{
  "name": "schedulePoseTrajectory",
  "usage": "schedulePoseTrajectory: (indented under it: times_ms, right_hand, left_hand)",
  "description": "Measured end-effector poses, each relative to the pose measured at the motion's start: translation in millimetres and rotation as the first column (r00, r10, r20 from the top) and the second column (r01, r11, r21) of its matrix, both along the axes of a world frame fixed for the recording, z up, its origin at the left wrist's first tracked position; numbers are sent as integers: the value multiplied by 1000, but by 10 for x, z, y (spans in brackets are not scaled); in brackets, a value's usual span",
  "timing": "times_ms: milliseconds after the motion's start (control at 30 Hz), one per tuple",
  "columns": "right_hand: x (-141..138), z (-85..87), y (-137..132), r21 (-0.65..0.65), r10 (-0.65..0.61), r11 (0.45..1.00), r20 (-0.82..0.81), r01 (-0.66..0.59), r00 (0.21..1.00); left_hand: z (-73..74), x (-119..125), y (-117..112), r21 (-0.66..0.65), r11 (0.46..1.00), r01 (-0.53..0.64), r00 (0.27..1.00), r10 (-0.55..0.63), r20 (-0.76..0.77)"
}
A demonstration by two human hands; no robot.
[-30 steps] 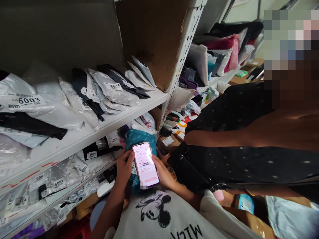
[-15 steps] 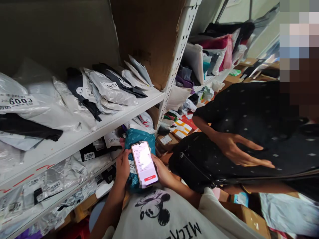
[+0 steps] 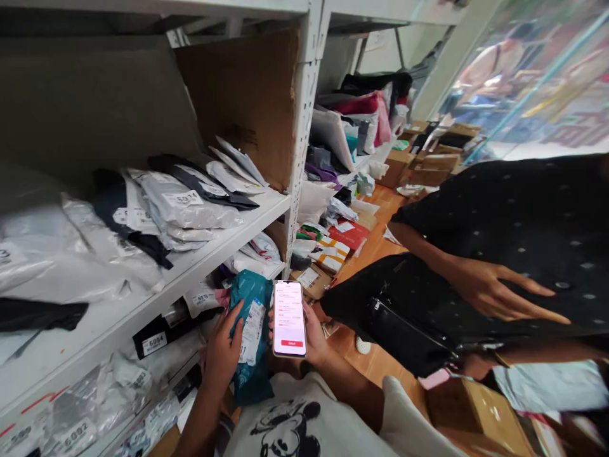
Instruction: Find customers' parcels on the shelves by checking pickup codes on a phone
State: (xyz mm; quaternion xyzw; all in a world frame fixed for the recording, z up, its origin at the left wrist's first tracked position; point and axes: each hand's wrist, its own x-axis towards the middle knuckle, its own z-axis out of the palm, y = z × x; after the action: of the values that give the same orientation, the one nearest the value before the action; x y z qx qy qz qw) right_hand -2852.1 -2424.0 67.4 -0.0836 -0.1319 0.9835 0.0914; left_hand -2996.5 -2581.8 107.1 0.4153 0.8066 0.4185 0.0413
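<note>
Beneath the left fingers (image 3: 236, 336) is a creased plastic parcel (image 3: 251, 339).

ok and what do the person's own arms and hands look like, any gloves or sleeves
The left grip and right grip are both ungloved, with slim fingers. No watch or bracelet shows at either wrist. The right arm has a loose, pale short sleeve; the left sleeve can't be made out clearly.

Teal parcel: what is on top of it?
On the teal parcel lie a white printed label and part of the left hand; the surface beneath the hand and the parcel's contents are hidden.
</note>
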Motion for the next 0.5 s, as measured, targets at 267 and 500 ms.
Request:
schedulePoseTrajectory:
  times_ms: [267,500]
  right_hand:
    - [209,-430,151,-37,-197,978,185,208,963]
    - [542,-666,363,-42,-290,954,116,297,950]
  left_hand:
    - [-156,-11,363,101,970,220,937,-239,256]
    - [-7,256,731,295,903,314,748,-426,508]
